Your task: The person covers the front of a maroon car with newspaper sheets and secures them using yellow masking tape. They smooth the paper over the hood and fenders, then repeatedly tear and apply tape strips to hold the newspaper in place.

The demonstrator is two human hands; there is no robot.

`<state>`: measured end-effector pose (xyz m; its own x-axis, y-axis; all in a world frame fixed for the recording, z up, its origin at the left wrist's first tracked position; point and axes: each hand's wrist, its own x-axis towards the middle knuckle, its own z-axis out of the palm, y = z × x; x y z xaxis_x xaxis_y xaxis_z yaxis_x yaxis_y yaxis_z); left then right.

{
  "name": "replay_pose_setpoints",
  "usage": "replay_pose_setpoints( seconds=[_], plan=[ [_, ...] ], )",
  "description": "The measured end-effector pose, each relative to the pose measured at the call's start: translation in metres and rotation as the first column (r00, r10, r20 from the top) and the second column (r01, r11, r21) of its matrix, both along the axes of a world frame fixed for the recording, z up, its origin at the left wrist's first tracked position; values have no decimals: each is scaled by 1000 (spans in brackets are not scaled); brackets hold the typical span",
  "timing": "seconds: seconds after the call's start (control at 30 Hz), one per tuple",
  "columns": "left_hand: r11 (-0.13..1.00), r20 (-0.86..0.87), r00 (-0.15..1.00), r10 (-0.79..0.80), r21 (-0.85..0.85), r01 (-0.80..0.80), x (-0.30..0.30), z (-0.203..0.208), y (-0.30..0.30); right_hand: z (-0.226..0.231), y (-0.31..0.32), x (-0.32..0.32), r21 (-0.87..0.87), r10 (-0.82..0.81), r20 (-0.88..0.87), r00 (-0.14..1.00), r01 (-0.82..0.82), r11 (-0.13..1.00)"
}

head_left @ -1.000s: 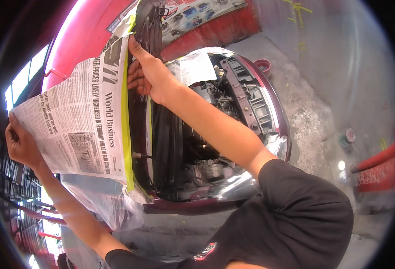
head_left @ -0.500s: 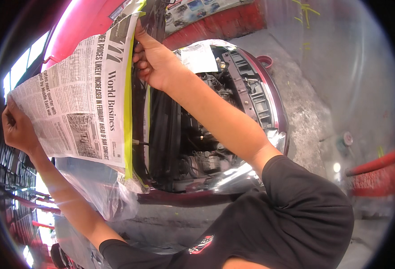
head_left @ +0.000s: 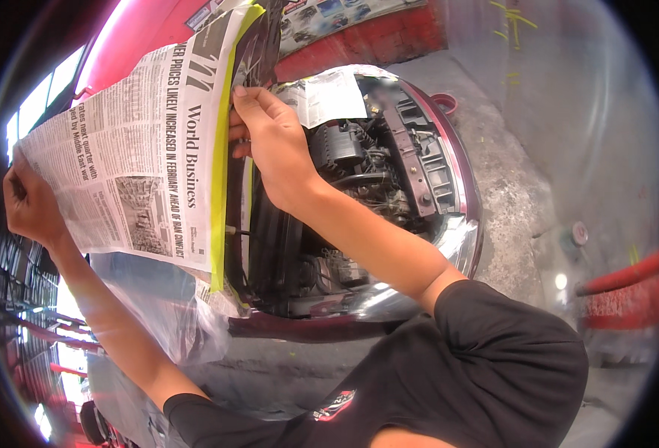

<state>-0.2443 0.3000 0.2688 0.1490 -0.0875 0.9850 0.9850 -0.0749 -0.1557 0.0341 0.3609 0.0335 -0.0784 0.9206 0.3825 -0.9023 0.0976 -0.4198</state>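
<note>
Well, the newspaper (head_left: 135, 142) spans the frame's upper left, its corner pinched in the left hand (head_left: 32, 198); whether the right hand (head_left: 270, 134) grips its yellow tape (head_left: 220, 213), I can't tell; uneven tugging might tear it.

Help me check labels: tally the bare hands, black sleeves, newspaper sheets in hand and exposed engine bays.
Bare left hand, bare right hand: 2
Black sleeves: 2
Newspaper sheets in hand: 1
Exposed engine bays: 1
Total: 6
</note>
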Motion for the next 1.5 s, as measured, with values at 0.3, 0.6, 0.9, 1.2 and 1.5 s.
replay_pose_setpoints(
  seconds=[0.3,0.6,0.9,1.2,1.5],
  plan=[
    [1000,21,1000,20,3,-20,7,-4,-1,-13,-1,-1,81,71,70,995,-77,994],
    [1000,24,1000,16,13,-16,14,-6,0,-17,29,-14,97,350,-47,936,-344,934],
    [997,13,997,73,-7,-73,0,-2,-1,-10,34,-2,5,370,150,917,-375,927],
    [998,-54,996,68,20,-67,-9,2,4,-17,43,-6,-115,256,323,911,-231,966],
    [998,-25,998,53,-14,-53,-5,-1,0,9,51,-4,-192,171,154,973,-141,971]
  ],
)
